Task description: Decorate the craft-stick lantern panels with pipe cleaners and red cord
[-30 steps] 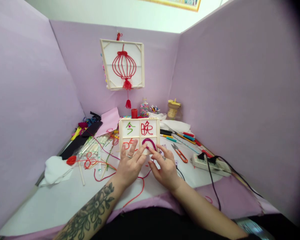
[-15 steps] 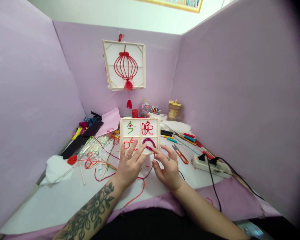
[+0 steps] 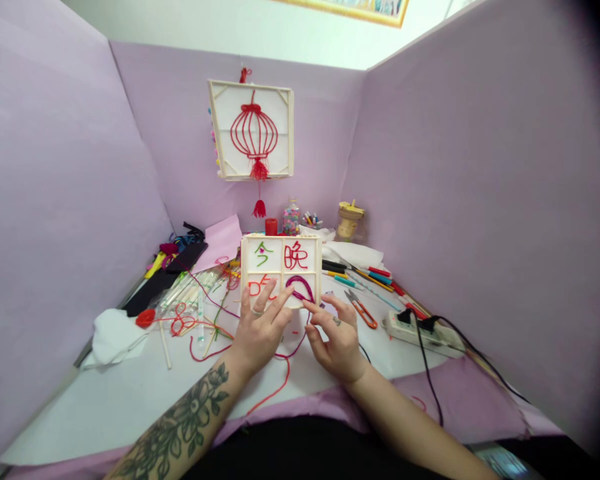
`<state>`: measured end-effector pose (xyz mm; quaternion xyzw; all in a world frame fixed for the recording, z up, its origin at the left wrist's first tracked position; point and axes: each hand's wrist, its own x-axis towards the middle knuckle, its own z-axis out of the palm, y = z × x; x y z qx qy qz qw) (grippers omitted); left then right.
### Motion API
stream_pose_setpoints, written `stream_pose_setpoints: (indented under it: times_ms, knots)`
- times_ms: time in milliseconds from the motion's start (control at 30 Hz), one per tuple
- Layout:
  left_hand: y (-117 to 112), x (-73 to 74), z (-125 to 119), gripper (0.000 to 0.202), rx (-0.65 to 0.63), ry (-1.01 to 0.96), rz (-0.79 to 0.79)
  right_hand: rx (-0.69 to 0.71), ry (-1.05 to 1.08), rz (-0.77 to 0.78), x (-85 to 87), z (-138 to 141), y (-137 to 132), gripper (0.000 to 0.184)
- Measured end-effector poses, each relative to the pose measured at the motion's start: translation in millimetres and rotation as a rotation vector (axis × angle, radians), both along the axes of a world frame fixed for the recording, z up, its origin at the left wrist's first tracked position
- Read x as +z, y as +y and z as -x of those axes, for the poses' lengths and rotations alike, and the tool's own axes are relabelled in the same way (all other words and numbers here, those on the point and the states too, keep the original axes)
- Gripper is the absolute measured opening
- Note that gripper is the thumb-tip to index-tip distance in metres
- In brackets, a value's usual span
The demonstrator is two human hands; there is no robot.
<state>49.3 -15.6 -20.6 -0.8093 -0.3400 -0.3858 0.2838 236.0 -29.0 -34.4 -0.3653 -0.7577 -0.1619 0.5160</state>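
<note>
A white panel with a pale wooden frame (image 3: 245, 267) stands upright before me, split into quarters. Yarn characters fill three quarters: green top left, red top right, orange bottom left. In the lower right one lies a ring of purple yarn (image 3: 309, 285), its tail running down to the table. My left hand (image 3: 263, 327) is spread over the lower left, a fingertip touching the ring's left side. My right hand (image 3: 335, 333) has its fingers apart, with the index fingertip at the ring's lower right edge. Whether either fingertip pinches the yarn cannot be made out.
A framed yarn lantern (image 3: 253, 130) hangs on the back wall. Orange-handled snips (image 3: 363, 310) and a power strip (image 3: 425, 333) with black cords lie to the right. At left are red yarn (image 3: 183, 321), sticks and a white cloth (image 3: 115, 337).
My right index fingertip has shifted slightly down and away from the ring's middle. The left hand stays in place. The whole view has shifted slightly.
</note>
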Motion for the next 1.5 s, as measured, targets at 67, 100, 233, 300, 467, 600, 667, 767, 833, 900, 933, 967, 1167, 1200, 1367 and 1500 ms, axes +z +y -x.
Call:
stream_pose_setpoints:
  times_ms: [67, 100, 233, 300, 467, 600, 667, 767, 833, 900, 933, 967, 1167, 1200, 1367, 1500]
  knots:
    - [-0.1, 0.4, -0.1, 0.012, -0.002, -0.001, -0.005, -0.004, -0.007, 0.005, -0.6, 0.9, 0.3, 0.003]
    - [-0.3, 0.7, -0.2, 0.012, -0.002, -0.001, -0.006, -0.009, -0.005, 0.008, -0.9, 1.1, 0.5, 0.004]
    - [-0.6, 0.6, -0.1, 0.012, 0.0, -0.001, 0.004, -0.035, 0.013, 0.017, -1.3, 0.6, 1.6, 0.006]
    - [-0.6, 0.1, 0.2, 0.012, -0.002, -0.001, 0.008, -0.046, 0.015, 0.02, -1.4, 0.5, 2.4, 0.007]
    - [-0.4, -0.9, 0.8, 0.012, -0.001, 0.0, 0.006, -0.046, -0.001, 0.024, -1.5, 1.6, 4.1, 0.005]
    - [-0.7, -0.1, 0.6, 0.01, 0.001, -0.003, 0.008, 0.011, 0.057, 0.015, -1.1, -0.5, 3.3, 0.007]
    - [-1.2, 1.2, 0.1, 0.01, 0.001, -0.008, 0.005, 0.032, 0.095, -0.003, -1.7, -2.2, 3.0, 0.008]
    - [-2.5, 4.0, -0.8, 0.011, 0.003, -0.008, 0.005, 0.059, 0.138, 0.004, -4.5, -4.0, 4.1, 0.012]
    - [-3.4, 5.9, -1.4, 0.01, 0.005, -0.013, 0.006, 0.06, 0.247, -0.009, -6.8, -4.9, 5.6, 0.02]
    - [-4.0, 7.1, -1.9, 0.01, 0.008, -0.017, 0.003, 0.014, 0.4, -0.048, -8.0, -5.9, 6.8, 0.03]
    - [-4.1, 7.3, -2.1, 0.009, 0.008, -0.019, 0.002, -0.022, 0.434, -0.059, -7.9, -6.3, 6.9, 0.032]
    - [-4.0, 7.3, -2.2, 0.009, 0.008, -0.02, 0.0, -0.058, 0.422, -0.055, -7.5, -6.6, 6.7, 0.031]
    - [-2.6, 5.4, -1.5, 0.007, 0.0, -0.02, 0.0, -0.119, 0.081, 0.005, -4.8, -3.3, 5.1, 0.026]
    - [-2.5, 5.3, -1.4, 0.007, -0.001, -0.021, 0.001, -0.123, 0.065, -0.002, -5.3, -2.5, 5.7, 0.028]
    - [-2.6, 6.2, -1.6, 0.007, -0.004, -0.021, -0.006, -0.15, 0.041, -0.011, -8.5, -2.4, 8.6, 0.033]
    - [-3.1, 7.6, -1.7, 0.007, 0.008, -0.036, -0.002, -0.09, 0.139, -0.052, -8.2, -7.7, 6.5, 0.036]
